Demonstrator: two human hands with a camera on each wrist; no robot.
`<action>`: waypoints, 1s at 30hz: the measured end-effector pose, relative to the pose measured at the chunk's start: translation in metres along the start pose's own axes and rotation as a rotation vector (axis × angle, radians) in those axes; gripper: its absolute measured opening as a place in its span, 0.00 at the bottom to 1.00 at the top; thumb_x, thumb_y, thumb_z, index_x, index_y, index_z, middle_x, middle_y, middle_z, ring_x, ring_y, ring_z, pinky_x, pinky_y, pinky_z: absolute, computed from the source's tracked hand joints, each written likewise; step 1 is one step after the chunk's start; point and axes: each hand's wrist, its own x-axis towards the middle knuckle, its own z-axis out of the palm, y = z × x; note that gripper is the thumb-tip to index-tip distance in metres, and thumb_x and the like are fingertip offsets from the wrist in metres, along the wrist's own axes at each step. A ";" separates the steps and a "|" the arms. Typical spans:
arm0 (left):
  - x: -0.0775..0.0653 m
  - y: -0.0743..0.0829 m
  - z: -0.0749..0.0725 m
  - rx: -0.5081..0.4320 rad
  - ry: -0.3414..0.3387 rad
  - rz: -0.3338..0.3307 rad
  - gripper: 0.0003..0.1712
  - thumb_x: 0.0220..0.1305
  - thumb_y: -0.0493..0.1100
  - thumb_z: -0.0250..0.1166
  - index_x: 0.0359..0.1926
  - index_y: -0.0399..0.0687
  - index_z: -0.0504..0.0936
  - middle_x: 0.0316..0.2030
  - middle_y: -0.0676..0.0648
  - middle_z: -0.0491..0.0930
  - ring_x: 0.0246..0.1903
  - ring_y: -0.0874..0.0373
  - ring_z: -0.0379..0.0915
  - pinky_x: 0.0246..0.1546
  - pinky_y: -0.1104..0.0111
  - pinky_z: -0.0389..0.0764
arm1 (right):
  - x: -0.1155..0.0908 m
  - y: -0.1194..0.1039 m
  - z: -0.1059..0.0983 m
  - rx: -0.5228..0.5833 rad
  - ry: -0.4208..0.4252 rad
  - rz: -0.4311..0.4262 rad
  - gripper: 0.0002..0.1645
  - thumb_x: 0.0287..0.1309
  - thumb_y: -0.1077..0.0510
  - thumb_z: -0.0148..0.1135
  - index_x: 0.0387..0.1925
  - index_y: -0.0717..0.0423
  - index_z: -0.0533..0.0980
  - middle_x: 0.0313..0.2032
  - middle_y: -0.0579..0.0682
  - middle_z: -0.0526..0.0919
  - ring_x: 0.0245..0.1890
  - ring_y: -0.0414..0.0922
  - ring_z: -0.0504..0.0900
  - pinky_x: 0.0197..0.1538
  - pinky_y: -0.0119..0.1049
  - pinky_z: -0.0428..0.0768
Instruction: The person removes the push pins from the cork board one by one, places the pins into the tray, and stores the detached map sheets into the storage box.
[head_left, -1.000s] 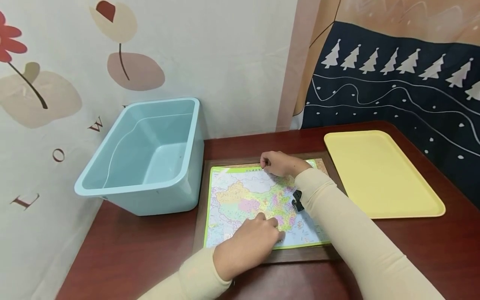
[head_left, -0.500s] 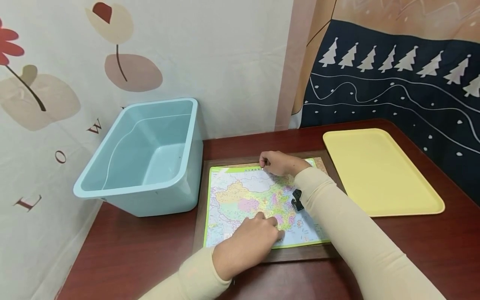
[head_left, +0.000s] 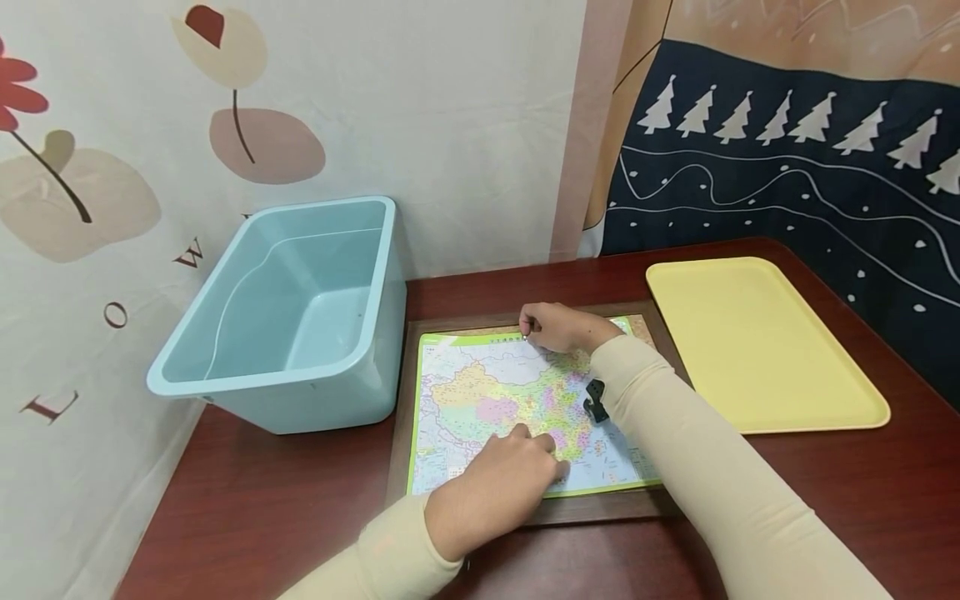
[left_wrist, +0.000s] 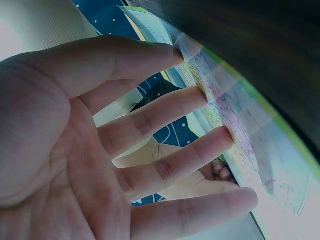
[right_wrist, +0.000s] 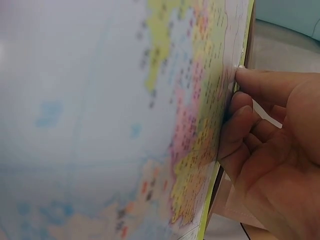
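Observation:
A colourful printed map [head_left: 472, 408] with a lime-green border lies on a cork board [head_left: 642, 330] in a brown wooden frame [head_left: 600, 508]. On the lower middle of the map rests my left hand [head_left: 502, 479]. Its fingers are spread and nearly straight in the left wrist view, fingertips at the printed sheet [left_wrist: 240, 115]. My right hand [head_left: 558, 327] is at the map's top edge with curled fingers. Thumb and forefinger pinch a small white thing [right_wrist: 240, 67] there, mostly hidden; I cannot tell its kind. A pale strip [head_left: 447, 341] shows at the map's upper left corner.
A light blue plastic tub [head_left: 345, 392] stands left of the frame. To the right lies a yellow tray [head_left: 765, 350] on the dark red table [head_left: 225, 517]. Patterned cloths hang behind. A black wrist device [head_left: 596, 402] sits under the right forearm.
The head view has shifted very slightly. Both hands stay in the same places on the map, and the map has not moved.

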 end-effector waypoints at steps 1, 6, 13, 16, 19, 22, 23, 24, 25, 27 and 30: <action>0.000 0.000 0.000 0.000 0.001 0.001 0.12 0.64 0.39 0.70 0.42 0.65 0.91 0.34 0.54 0.81 0.30 0.55 0.75 0.22 0.63 0.80 | 0.000 0.000 0.000 -0.002 0.000 -0.002 0.03 0.74 0.66 0.54 0.41 0.57 0.71 0.36 0.52 0.72 0.39 0.47 0.71 0.44 0.40 0.72; 0.000 0.000 0.000 0.005 0.003 0.002 0.12 0.64 0.39 0.70 0.41 0.65 0.91 0.34 0.54 0.81 0.30 0.55 0.75 0.22 0.63 0.80 | -0.001 0.000 0.001 0.008 0.009 0.001 0.03 0.74 0.66 0.55 0.41 0.57 0.71 0.36 0.52 0.72 0.38 0.47 0.71 0.43 0.39 0.72; 0.000 0.001 0.000 0.009 0.000 -0.003 0.13 0.64 0.39 0.70 0.41 0.65 0.91 0.35 0.54 0.81 0.31 0.54 0.75 0.23 0.63 0.80 | -0.002 0.001 0.001 0.023 0.024 0.014 0.03 0.73 0.66 0.57 0.42 0.56 0.72 0.36 0.53 0.73 0.39 0.47 0.72 0.43 0.39 0.73; 0.000 0.000 0.000 0.006 0.000 -0.006 0.13 0.63 0.39 0.70 0.41 0.65 0.91 0.35 0.55 0.81 0.31 0.54 0.75 0.23 0.63 0.80 | -0.001 0.001 0.001 0.020 0.030 0.019 0.03 0.72 0.66 0.58 0.43 0.56 0.73 0.38 0.53 0.74 0.40 0.47 0.72 0.44 0.39 0.73; 0.000 0.000 0.000 -0.001 0.001 -0.007 0.13 0.63 0.39 0.70 0.41 0.66 0.91 0.35 0.55 0.81 0.31 0.54 0.75 0.23 0.63 0.80 | 0.000 0.001 0.001 0.023 0.031 0.027 0.04 0.72 0.66 0.58 0.43 0.56 0.74 0.39 0.53 0.75 0.41 0.48 0.73 0.45 0.39 0.74; 0.000 0.000 0.000 -0.008 0.001 -0.008 0.13 0.63 0.38 0.70 0.41 0.66 0.91 0.34 0.55 0.81 0.30 0.54 0.74 0.22 0.63 0.79 | 0.000 0.000 0.001 0.023 0.028 0.029 0.03 0.72 0.66 0.58 0.42 0.56 0.74 0.39 0.53 0.76 0.41 0.48 0.73 0.46 0.40 0.74; 0.000 0.000 0.001 -0.009 0.000 -0.008 0.13 0.63 0.38 0.70 0.41 0.65 0.91 0.34 0.55 0.81 0.30 0.54 0.74 0.22 0.63 0.79 | 0.000 0.000 0.001 0.021 0.028 0.027 0.03 0.72 0.66 0.58 0.42 0.56 0.74 0.39 0.53 0.76 0.41 0.47 0.73 0.45 0.40 0.74; 0.000 0.000 0.001 -0.010 -0.001 -0.008 0.13 0.63 0.38 0.70 0.41 0.65 0.91 0.35 0.55 0.81 0.30 0.54 0.74 0.22 0.63 0.79 | 0.000 0.001 0.001 0.020 0.028 0.027 0.03 0.72 0.66 0.58 0.42 0.56 0.74 0.39 0.53 0.76 0.40 0.47 0.73 0.45 0.40 0.74; 0.000 0.000 0.001 -0.009 0.000 -0.008 0.13 0.64 0.38 0.70 0.41 0.65 0.91 0.35 0.55 0.81 0.30 0.54 0.74 0.22 0.63 0.80 | 0.001 0.001 0.001 0.018 0.029 0.027 0.04 0.72 0.66 0.58 0.42 0.56 0.74 0.39 0.53 0.76 0.40 0.47 0.73 0.45 0.39 0.74; 0.000 0.001 0.001 -0.008 0.002 -0.006 0.13 0.64 0.38 0.69 0.41 0.65 0.91 0.35 0.54 0.82 0.30 0.54 0.74 0.23 0.63 0.80 | 0.001 0.001 0.001 0.012 0.031 0.026 0.04 0.72 0.66 0.58 0.42 0.56 0.75 0.39 0.52 0.76 0.40 0.47 0.73 0.45 0.39 0.74; 0.000 0.000 0.001 -0.005 0.009 -0.003 0.12 0.64 0.39 0.69 0.41 0.65 0.91 0.35 0.54 0.82 0.30 0.54 0.75 0.23 0.63 0.80 | 0.000 0.001 0.001 0.003 0.028 0.024 0.03 0.73 0.66 0.57 0.44 0.57 0.75 0.39 0.53 0.76 0.40 0.47 0.73 0.45 0.39 0.74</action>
